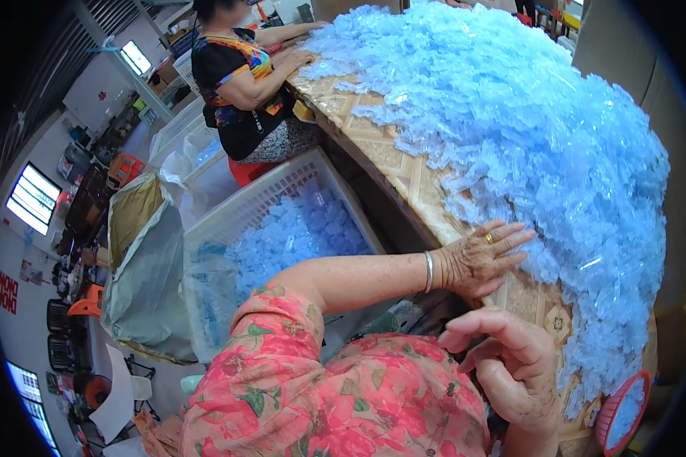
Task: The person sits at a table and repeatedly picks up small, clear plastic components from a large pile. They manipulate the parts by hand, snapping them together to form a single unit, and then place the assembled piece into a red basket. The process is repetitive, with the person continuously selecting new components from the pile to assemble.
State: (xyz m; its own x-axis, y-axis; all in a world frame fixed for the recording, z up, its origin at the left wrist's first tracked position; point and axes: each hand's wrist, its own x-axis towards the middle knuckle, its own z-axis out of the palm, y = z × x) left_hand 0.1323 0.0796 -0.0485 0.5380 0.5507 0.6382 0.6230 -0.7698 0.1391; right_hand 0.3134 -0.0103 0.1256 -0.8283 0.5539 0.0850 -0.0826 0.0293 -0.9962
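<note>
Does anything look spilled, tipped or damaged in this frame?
Nothing is plainly amiss. The pink basket at lower right looks tilted, but lens distortion may explain that. The blue pieces lie loosely heaped on the table.

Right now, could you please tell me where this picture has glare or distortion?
In the head view, small white glints dot the blue pile; in the same view, the windows glow near white and lean, and black fisheye vignetting swallows the corners.

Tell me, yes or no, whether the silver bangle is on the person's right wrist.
No, the silver bangle circles the wrist of the left hand.
</note>
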